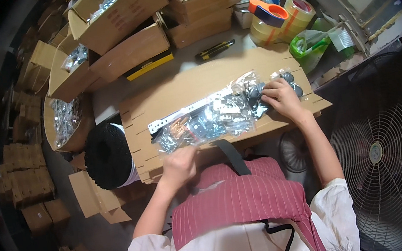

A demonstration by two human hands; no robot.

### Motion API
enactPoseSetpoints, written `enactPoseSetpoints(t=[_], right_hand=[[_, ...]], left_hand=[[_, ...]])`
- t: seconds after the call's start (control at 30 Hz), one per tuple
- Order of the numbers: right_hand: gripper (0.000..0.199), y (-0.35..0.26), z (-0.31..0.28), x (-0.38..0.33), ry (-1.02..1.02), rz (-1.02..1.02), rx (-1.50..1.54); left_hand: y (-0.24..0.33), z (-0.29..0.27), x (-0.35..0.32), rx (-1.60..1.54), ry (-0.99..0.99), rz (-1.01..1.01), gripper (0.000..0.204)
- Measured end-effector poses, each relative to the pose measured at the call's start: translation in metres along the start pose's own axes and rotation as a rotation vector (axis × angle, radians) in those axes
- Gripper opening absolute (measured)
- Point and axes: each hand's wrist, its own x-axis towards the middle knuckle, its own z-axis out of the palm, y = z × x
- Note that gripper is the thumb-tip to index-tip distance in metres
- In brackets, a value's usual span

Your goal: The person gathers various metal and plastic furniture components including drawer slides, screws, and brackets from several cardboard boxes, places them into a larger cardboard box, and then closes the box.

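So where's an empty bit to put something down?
The cardboard sheet is bare along its far edge, between the bags of metal parts and the utility knife. Its left end is bare too. Around the right hand and left hand, bags crowd it.

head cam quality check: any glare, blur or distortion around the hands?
Head view: strong fisheye, cardboard sheet edges bow and the rim goes black; glare glints off the clear bags of hardware; left hand slightly motion-blurred, right hand sharper; lighting bright at the centre, dim at left among the stacked boxes.
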Motion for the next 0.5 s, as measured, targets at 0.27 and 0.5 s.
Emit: enactPoseSetpoints(t=[0.27,0.5], right_hand=[[0.017,-0.006,-0.008,0.015,-0.169,0.025,-0.076],[0.070,-0.010,-0.036,0.020,-0.429,-0.027,-0.032]], left_hand=[[-0.025,-0.021,0.054,-0.288,-0.322,-0.509,0.015],[-0.057,-0.017,0.056,-0.587,-0.541,-0.741,0.014]])
